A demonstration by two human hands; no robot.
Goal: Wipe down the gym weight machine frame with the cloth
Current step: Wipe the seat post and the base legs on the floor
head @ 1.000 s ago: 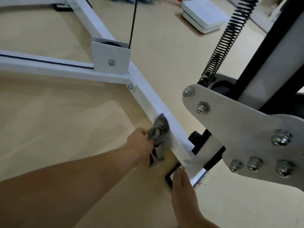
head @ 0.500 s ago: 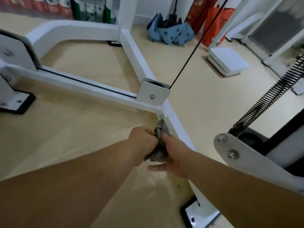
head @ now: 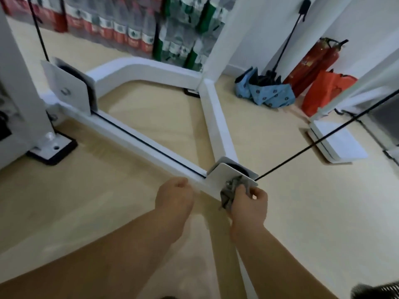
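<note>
Cloth (head: 229, 192) is a soft, light grey rag. The right grip (head: 248, 203) pinches it in a bunch against the white pulley bracket (head: 228, 172) on the frame (head: 138, 147) (down at floor level). It should squish into corners, best held as a wad. The left grip (head: 174, 195) is curled by the bar, can't tell if it's holding on.

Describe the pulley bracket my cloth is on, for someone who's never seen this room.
Find the weight machine's white floor frame, where two rails meet nearest the camera. The pulley bracket sits on that joint, with the right hand holding the grey cloth against it. Unlike the bracket at far left, its black cable runs off to the right.
</note>
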